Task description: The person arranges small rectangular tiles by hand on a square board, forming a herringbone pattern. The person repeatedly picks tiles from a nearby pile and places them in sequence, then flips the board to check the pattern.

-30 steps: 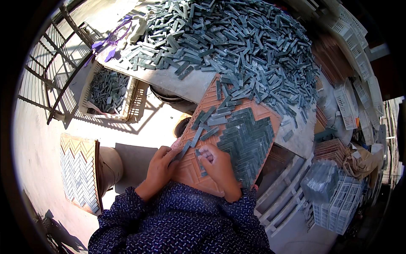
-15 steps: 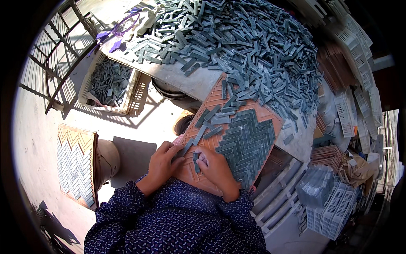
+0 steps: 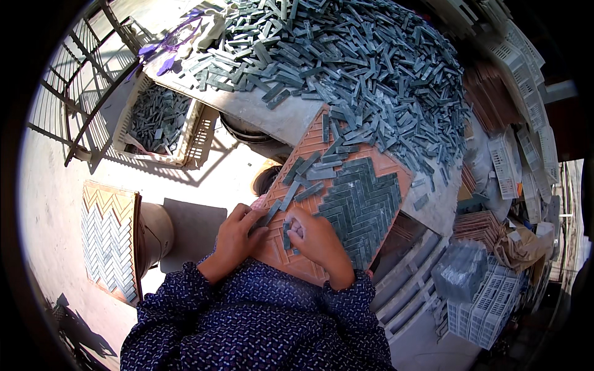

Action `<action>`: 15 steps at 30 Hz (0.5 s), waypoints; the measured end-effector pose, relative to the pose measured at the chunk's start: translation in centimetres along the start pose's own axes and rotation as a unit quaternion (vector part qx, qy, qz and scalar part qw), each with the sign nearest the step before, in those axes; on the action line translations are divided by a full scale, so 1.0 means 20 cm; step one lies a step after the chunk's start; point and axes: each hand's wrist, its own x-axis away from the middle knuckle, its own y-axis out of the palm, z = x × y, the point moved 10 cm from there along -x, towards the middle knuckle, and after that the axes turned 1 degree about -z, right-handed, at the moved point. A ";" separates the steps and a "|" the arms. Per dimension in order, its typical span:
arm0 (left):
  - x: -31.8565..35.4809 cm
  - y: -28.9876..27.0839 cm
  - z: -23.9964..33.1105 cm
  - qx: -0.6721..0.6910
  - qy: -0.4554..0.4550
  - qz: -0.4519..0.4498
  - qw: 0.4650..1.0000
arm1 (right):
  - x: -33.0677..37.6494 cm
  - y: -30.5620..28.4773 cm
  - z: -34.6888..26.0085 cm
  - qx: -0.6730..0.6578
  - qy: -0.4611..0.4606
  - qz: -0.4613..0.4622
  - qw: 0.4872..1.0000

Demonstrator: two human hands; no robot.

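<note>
An orange tray with a moulded herringbone pattern (image 3: 272, 259) lies tilted at my lap, its far end against the table. Dark green stone strips fitted in herringbone (image 3: 362, 207) fill its right part. My left hand (image 3: 237, 237) is at the tray's left edge, fingers curled with thumb and fingertips on a loose stone strip (image 3: 271, 212). Closed over the tray's middle, my right hand (image 3: 315, 240) pinches a short dark stone strip (image 3: 286, 235) between thumb and fingers. Several loose strips (image 3: 307, 175) lie just beyond both hands. The right palm hides part of the tray.
A large heap of stone strips (image 3: 346, 55) covers the table (image 3: 266, 120). To the left stand a crate of strips (image 3: 185, 139) and a bucket (image 3: 154, 232) with a filled tray (image 3: 111, 241) against it. White crates (image 3: 486, 306) and stacked trays (image 3: 479, 230) are at right.
Both hands stay nearly in place over the tray, the right one shifting very slightly. The whole view has moved a little; the strips keep their arrangement.
</note>
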 end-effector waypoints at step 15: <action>0.00 0.00 -0.01 0.006 -0.014 -0.001 1.000 | 0.04 0.04 -0.03 0.089 -0.077 0.001 0.993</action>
